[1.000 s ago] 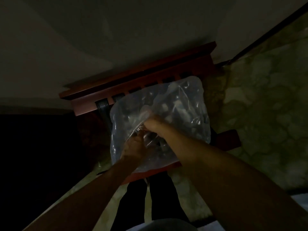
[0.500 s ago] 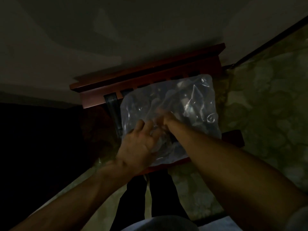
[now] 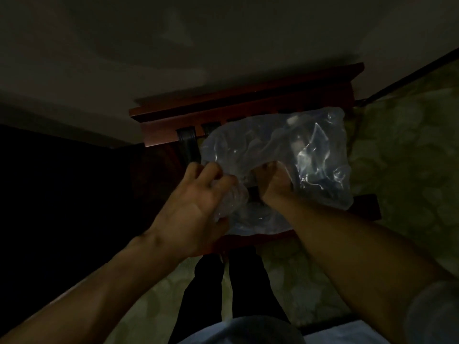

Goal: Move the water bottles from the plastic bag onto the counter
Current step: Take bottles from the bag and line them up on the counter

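A clear plastic bag (image 3: pixel 320 155) lies crumpled on the seat of a red wooden chair (image 3: pixel 238 108), with dim shapes of bottles inside it. At the bag's mouth my left hand (image 3: pixel 193 204) curls its fingers round a clear, ribbed water bottle (image 3: pixel 233 199), which is partly out of the bag. My right hand (image 3: pixel 273 182) is at the bag's opening just right of the bottle and grips the plastic film; its fingertips are hidden under the film. The light is very low.
The chair stands against a pale wall (image 3: pixel 223 45). Patterned green floor (image 3: pixel 402 175) spreads to the right and below. A very dark area (image 3: pixel 62 194) fills the left. My legs in dark trousers (image 3: pixel 236 294) stand just before the seat's front edge.
My left hand has moved left and toward me with the clear bottle in its grip. My right hand has shifted right along the bag's opening. The view has panned slightly.
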